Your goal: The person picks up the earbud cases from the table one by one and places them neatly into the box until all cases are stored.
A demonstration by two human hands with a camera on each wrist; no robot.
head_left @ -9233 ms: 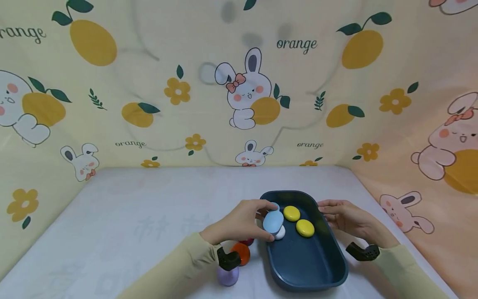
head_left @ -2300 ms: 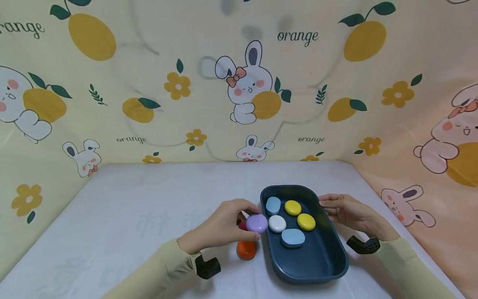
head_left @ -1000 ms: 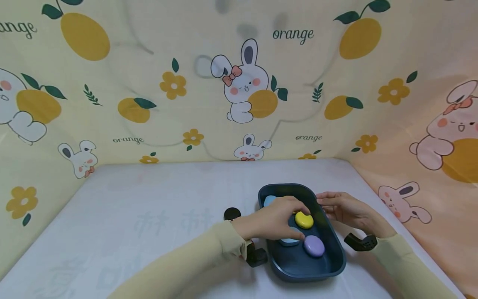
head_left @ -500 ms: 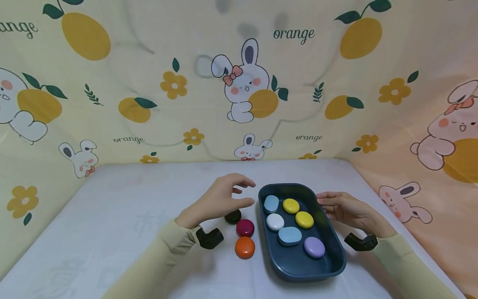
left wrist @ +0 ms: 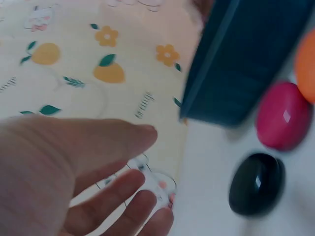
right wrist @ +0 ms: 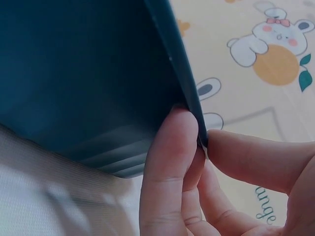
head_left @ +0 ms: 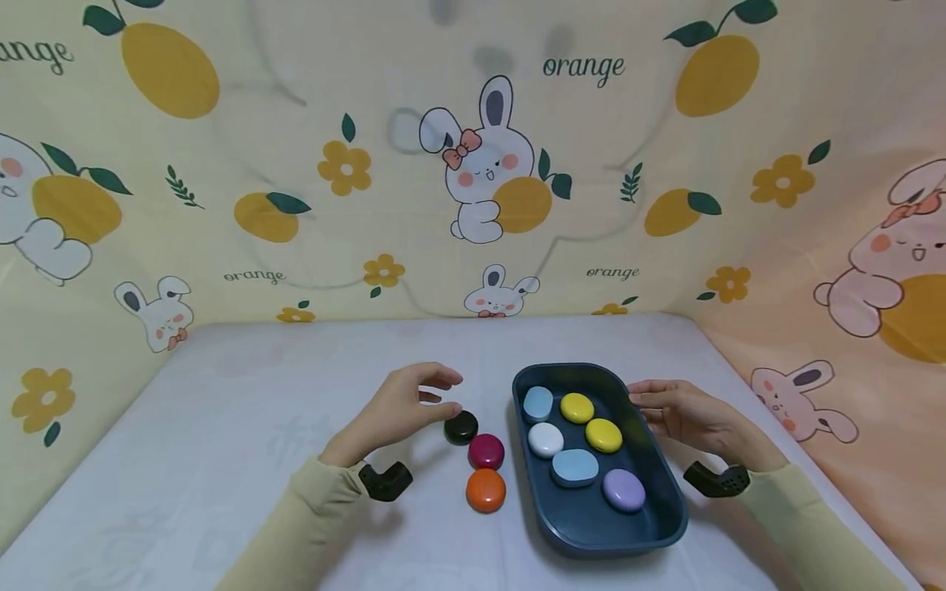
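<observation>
My left hand (head_left: 395,414) hovers with fingers apart beside a glossy black rounded disc (head_left: 461,430); its thumb tip overlaps the disc's edge in the head view. In the left wrist view, nothing is between thumb and fingers, and the black disc lies off to the right. A crimson disc (head_left: 486,452) and an orange disc (head_left: 485,491) line up nearer the front. My right hand (head_left: 702,423) pinches the right rim of a dark blue tray (head_left: 584,527). In the right wrist view, one finger (right wrist: 172,147) lies against the tray's outer wall, the thumb at its rim.
Inside the tray lie two pale blue oblong pieces (head_left: 575,468), two yellow discs (head_left: 603,436), a white disc (head_left: 545,441) and a purple disc (head_left: 624,491). A white cloth (head_left: 222,427) covers the table. Behind hangs a printed curtain (head_left: 296,164) with rabbits and oranges.
Pale blue pieces and then the purple disc went into the tray by the left hand. It let go, withdrew leftward and lowered beside the black disc. The right hand stayed at the rim.
</observation>
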